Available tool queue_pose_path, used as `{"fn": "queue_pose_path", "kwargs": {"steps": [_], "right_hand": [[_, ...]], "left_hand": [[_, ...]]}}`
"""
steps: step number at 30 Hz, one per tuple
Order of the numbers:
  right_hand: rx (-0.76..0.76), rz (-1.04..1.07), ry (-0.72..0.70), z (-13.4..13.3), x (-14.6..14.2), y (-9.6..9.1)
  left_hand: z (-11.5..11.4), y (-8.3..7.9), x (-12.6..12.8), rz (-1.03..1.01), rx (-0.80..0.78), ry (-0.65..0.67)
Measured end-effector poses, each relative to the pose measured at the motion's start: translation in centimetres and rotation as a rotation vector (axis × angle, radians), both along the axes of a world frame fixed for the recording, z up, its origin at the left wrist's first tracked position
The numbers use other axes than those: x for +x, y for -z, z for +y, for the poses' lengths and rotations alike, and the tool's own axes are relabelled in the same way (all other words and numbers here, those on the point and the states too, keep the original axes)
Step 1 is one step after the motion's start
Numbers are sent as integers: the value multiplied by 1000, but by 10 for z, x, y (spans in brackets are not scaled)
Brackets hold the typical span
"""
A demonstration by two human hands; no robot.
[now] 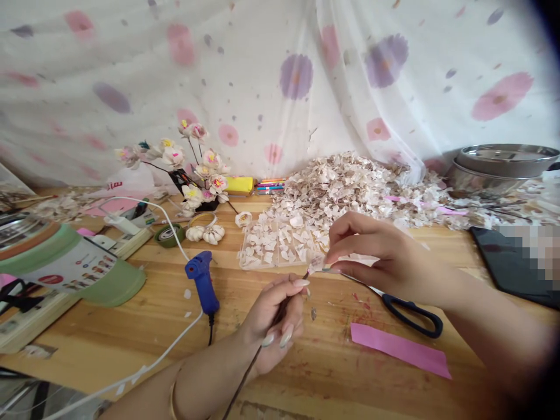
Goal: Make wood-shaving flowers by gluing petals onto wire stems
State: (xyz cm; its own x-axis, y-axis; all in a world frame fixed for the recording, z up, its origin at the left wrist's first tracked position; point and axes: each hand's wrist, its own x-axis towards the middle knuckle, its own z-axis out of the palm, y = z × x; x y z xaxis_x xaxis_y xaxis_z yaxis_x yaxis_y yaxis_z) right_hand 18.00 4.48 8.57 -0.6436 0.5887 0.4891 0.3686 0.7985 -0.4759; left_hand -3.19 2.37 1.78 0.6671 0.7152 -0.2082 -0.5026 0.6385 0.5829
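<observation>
My left hand is closed around a thin dark brown stem, which slants up to the right. At the stem's tip sits a small whitish petal cluster. The fingertips of my right hand pinch this pale petal piece from the right. Behind the hands lies a clear divided box with loose white petals in it. Scissors with black handles lie under my right forearm, their blades partly hidden. A strip of pink paper rests in front of them.
A blue glue gun stands left of my left hand, its cable trailing forward. A large heap of dried petals fills the back. Finished flowers stand at the back left, a green container at left, a metal pot at right.
</observation>
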Motion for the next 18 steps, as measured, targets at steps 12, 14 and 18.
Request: {"fn": "queue_pose_path", "kwargs": {"steps": [12, 14, 18], "right_hand": [[44, -58, 23, 6, -4, 10], [53, -64, 24, 6, -4, 10], [77, -56, 7, 4, -5, 8]], "left_hand": [[-1, 0, -1, 15, 35, 12], [-1, -1, 0, 55, 36, 1], [-1, -2, 0, 121, 25, -7]]}}
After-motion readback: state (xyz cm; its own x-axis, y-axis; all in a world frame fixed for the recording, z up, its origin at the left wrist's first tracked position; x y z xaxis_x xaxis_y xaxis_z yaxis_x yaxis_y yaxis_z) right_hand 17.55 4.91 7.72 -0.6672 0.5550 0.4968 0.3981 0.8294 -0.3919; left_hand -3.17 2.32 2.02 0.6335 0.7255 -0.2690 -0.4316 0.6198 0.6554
